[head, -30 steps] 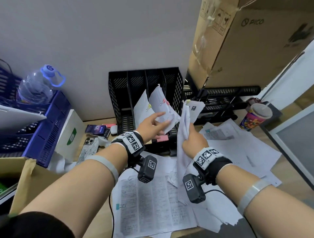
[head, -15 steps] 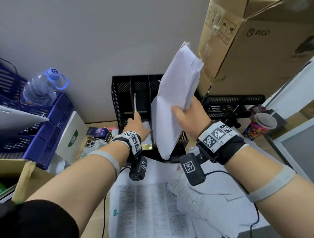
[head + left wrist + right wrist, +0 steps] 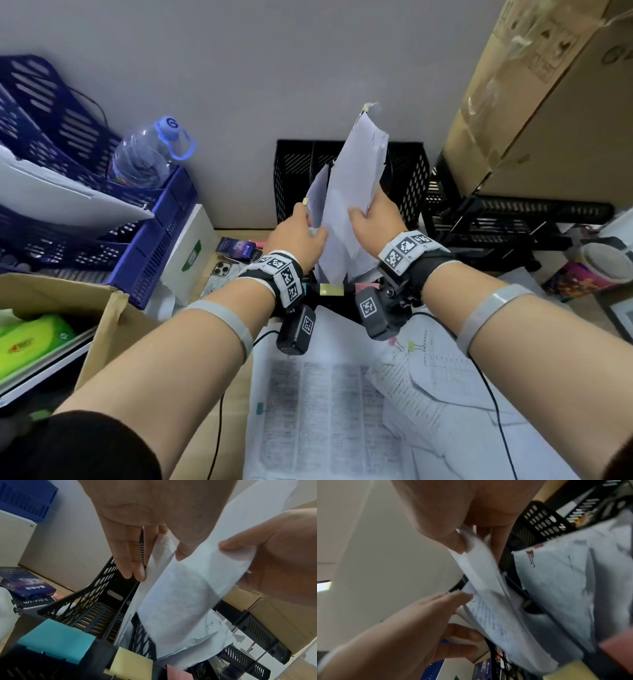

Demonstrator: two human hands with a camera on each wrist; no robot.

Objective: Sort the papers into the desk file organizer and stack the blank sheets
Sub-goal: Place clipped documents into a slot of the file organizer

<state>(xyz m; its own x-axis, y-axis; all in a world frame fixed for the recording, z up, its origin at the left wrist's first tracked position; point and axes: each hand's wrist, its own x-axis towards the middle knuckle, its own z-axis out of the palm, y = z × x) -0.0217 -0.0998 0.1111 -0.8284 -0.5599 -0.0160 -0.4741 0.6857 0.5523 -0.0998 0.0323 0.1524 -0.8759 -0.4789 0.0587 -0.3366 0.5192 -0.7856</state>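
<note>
The black desk file organizer [image 3: 407, 178] stands against the wall, with teal [image 3: 56, 639], yellow and pink labels on its front. My right hand [image 3: 363, 212] grips a white paper bundle [image 3: 356, 178] upright, its lower end down between the organizer's dividers. My left hand [image 3: 308, 222] pinches a smaller clipped bundle [image 3: 317, 192] just left of it, fingers straight along the sheet [image 3: 130, 561]. In the right wrist view the thumb [image 3: 453, 540] presses the bundle [image 3: 479, 568]. A bundle with a red clip [image 3: 565, 588] stands in the slot to the right.
Printed sheets [image 3: 325, 394] cover the desk in front of me. Blue crates [image 3: 154, 233] and a water bottle [image 3: 150, 154] stand at the left, with a phone [image 3: 222, 270] and an open cardboard box [image 3: 102, 325] nearer. A large carton [image 3: 531, 102], black trays [image 3: 513, 219] and a cup [image 3: 599, 267] are at the right.
My right hand raised the bundle high, then brought it down into the organizer. My left hand moved from the organizer's left slot to a clipped bundle beside the right hand.
</note>
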